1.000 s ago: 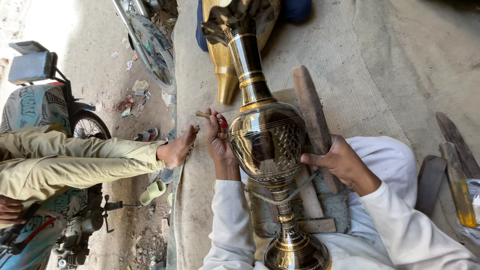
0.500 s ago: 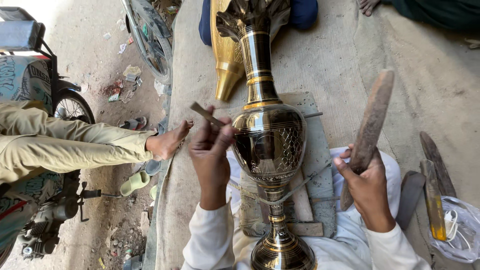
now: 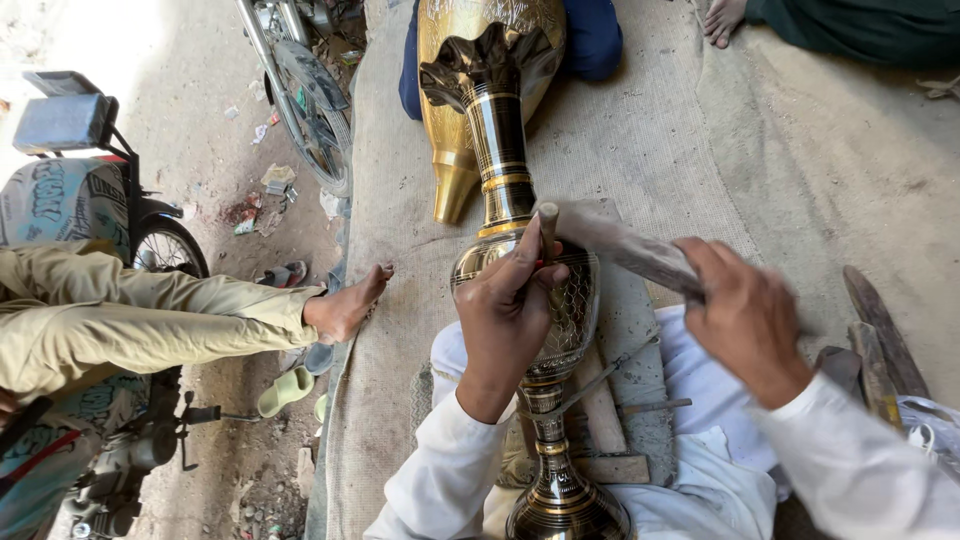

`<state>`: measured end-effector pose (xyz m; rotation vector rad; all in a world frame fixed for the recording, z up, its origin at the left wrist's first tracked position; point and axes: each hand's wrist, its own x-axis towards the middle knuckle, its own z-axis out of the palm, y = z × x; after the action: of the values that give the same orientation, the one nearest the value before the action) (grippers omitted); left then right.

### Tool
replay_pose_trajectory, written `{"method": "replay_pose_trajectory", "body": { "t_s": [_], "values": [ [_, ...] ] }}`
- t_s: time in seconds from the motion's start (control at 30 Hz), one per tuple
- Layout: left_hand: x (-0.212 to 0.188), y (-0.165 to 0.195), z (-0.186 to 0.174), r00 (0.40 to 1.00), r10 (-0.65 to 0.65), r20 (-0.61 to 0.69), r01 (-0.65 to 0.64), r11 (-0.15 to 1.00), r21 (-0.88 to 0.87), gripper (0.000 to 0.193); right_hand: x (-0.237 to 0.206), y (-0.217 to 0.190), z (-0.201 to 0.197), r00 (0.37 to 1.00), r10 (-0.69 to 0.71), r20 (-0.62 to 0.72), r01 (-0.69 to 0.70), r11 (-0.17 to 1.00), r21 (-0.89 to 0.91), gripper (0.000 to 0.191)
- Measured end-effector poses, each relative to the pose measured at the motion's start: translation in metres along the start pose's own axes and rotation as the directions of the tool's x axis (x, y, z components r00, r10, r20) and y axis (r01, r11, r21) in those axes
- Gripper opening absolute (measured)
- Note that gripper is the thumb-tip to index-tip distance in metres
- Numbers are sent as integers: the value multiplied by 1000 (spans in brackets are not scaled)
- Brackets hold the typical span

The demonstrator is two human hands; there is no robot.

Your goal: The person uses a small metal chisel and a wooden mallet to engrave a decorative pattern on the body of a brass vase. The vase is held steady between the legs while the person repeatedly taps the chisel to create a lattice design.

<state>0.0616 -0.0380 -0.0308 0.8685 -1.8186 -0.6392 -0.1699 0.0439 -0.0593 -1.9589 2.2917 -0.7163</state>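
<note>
**Brass and wood meet over a patterned vase**

Brass gleams across the tall vase (image 3: 530, 300) that lies along your lap, its flared, ruffled mouth pointing away from you and its ringed foot close to your body. The round belly carries a fine scale-like engraving, while the slim neck is banded in dark and gold stripes. Your left hand (image 3: 510, 315) rests on the belly, fingers curled shut around a small punch (image 3: 547, 232) held upright, its pale blunt top showing above your thumb. Your right hand (image 3: 745, 315) is closed firmly on the handle end of a worn wooden mallet (image 3: 625, 250), a long, rough, grey-brown bat that slants leftward until its far end touches the punch's top. The mallet is slightly blurred.

Beneath you spreads a coarse, dusty woven mat (image 3: 650, 130). Beyond the vase's mouth a second, plain golden vase (image 3: 460, 150) lies on the mat, partly hidden behind the first one's rim. A flat wooden block (image 3: 610, 410) and thin metal rods sit under the vase near your white sleeves. More wooden bats (image 3: 875, 335) lie at the right edge. To the left, another person's bare foot (image 3: 350, 305) in khaki trousers touches the mat's border, with a green sandal (image 3: 285, 390) and a motorbike (image 3: 100, 220) on the littered ground.
</note>
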Motion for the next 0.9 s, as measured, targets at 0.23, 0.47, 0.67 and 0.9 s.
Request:
{"method": "replay_pose_trajectory", "body": {
  "t_s": [0.23,0.47,0.67,0.9],
  "values": [
    [-8,-2,-2,997,49,-67,-49,999,-3,54,68,-4,-77,989,-129,67,111,969,221,38],
    [8,6,-14,991,25,131,-30,999,32,53,57,-2,-78,990,-18,141,14,999,32,51],
    [36,20,-26,898,34,439,-77,994,81,51,12,8,-31,984,161,80,-178,931,320,31],
    [45,22,-29,819,-14,574,-72,989,127,47,-20,7,-3,957,290,6,-225,732,643,25]
  ]
}}
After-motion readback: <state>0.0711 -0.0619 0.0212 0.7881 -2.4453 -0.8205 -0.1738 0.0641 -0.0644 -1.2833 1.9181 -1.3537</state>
